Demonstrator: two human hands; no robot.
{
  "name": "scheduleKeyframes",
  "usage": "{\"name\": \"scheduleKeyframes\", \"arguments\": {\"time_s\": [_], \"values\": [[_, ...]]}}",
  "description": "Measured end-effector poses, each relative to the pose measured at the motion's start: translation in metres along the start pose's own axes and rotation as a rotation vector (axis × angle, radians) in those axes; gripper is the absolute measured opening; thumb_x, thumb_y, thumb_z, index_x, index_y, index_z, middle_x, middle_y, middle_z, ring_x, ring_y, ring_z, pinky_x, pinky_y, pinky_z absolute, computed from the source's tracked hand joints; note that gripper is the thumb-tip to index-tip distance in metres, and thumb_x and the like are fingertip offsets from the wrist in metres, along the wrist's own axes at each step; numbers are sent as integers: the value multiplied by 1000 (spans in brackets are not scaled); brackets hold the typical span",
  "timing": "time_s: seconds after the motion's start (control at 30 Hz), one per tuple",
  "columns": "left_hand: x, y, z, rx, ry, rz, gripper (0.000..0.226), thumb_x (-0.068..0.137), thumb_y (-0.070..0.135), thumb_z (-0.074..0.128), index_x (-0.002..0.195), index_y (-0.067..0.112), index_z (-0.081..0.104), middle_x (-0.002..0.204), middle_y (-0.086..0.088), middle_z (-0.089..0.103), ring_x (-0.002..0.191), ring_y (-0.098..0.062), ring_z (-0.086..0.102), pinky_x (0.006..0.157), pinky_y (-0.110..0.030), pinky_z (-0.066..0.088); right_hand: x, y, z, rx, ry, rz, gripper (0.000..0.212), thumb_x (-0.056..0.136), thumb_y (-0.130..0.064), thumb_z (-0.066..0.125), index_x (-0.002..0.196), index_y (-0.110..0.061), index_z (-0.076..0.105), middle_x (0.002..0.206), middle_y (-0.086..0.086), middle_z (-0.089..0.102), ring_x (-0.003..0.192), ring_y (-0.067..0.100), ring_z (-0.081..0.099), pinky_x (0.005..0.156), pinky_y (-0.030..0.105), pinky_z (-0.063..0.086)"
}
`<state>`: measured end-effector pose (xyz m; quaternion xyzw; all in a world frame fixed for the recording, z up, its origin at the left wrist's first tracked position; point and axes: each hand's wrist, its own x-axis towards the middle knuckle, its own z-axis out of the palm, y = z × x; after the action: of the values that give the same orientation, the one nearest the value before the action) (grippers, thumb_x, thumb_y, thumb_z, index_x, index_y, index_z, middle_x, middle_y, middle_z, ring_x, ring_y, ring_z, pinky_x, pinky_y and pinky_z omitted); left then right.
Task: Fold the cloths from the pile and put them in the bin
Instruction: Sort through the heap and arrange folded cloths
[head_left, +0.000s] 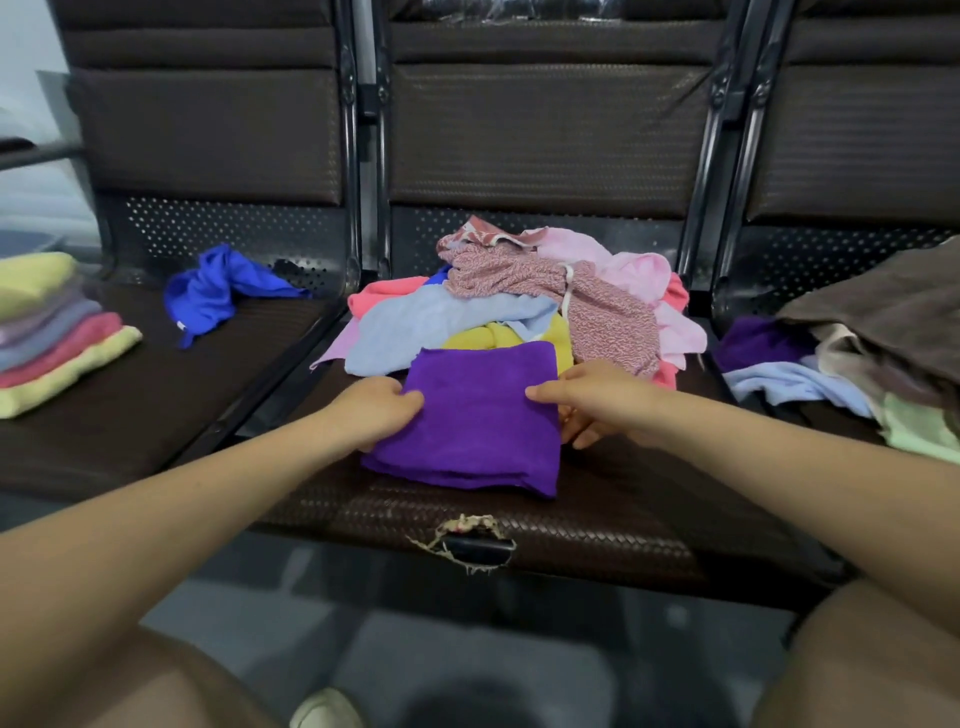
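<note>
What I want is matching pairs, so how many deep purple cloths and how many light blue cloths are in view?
Deep purple: 2, the folded purple cloth held by the left hand and right hand, and the loose purple cloth on the right seat.
Light blue: 2, the pile's light blue cloth and the right seat's light blue cloth.
Total: 4

Both my bare arms reach forward and inward from the lower corners. My left grip (376, 410) has its thumb laid on top of the cloth (478, 421) at its left edge, fingers tucked beneath. My right grip (597, 400) pinches the right edge, forefinger stretched flat across the top, the other fingers curled under the side.
</note>
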<state>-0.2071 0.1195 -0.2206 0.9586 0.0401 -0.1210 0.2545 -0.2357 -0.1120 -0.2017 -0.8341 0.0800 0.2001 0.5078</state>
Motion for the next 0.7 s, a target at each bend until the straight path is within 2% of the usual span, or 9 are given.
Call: {"name": "scheduleKeyframes", "arguments": {"time_s": [0.1,0.23,0.33,0.4,0.47,0.5,0.57,0.63,0.7], "values": [[-2,-10,3,236,20,86,34,92,38,46,66,17,48,69,0,50,76,-24,54,62,-29,34,-4,1,3,-19,-38,-4,25,90,-31,63,92,-7,59,69,4,59,55,16,59,43,19,46],[-11,-10,0,241,125,124,35,93,38,45,64,18,44,74,-1,49,78,-24,50,66,-30,35,-6,1,8,31,-58,-18,24,91,-30,63,84,-8,58,66,5,61,54,17,57,43,20,45],[-15,-9,-2,223,145,108,32,92,35,48,66,17,47,79,-8,54,86,-28,57,66,-29,34,-4,4,16,94,-65,-9,23,90,-29,64,77,-11,57,58,3,59,51,15,55,44,20,45],[-16,-7,-5,118,112,70,29,91,28,51,65,15,51,81,-15,60,89,-31,59,60,-28,32,-4,5,21,141,-58,3,23,90,-28,65,76,-12,56,56,3,58,48,13,53,44,20,44],[-16,-7,-5,-74,73,-18,29,89,26,56,62,15,50,74,-10,59,81,-27,58,52,-26,33,-4,5,24,177,-40,23,21,88,-28,67,78,-13,56,56,3,55,46,11,49,43,19,43],[-15,-8,-5,-220,30,-86,24,87,28,60,68,14,54,76,-7,61,80,-25,59,50,-24,35,-4,5,24,196,-36,34,20,87,-28,68,79,-13,56,57,3,54,46,11,49,44,19,42],[-17,-7,-6,-506,-83,-190,21,84,34,67,89,15,60,89,-3,64,81,-20,61,55,-22,40,-5,3,24,257,-62,41,15,85,-25,69,85,-14,58,68,5,56,56,13,52,51,21,44],[-19,-8,-8,-648,-210,-219,20,84,35,69,94,20,60,87,2,66,76,-14,62,59,-22,46,-7,-2,26,366,-104,9,17,80,-20,70,94,-15,62,88,7,62,78,17,57,65,25,48],[-20,-7,-11,-729,-299,-264,19,83,36,70,95,23,63,85,3,69,75,-13,64,65,-22,48,-11,-11,28,461,-97,-13,16,80,-18,65,96,-15,65,92,5,67,84,19,60,70,27,48]]}}
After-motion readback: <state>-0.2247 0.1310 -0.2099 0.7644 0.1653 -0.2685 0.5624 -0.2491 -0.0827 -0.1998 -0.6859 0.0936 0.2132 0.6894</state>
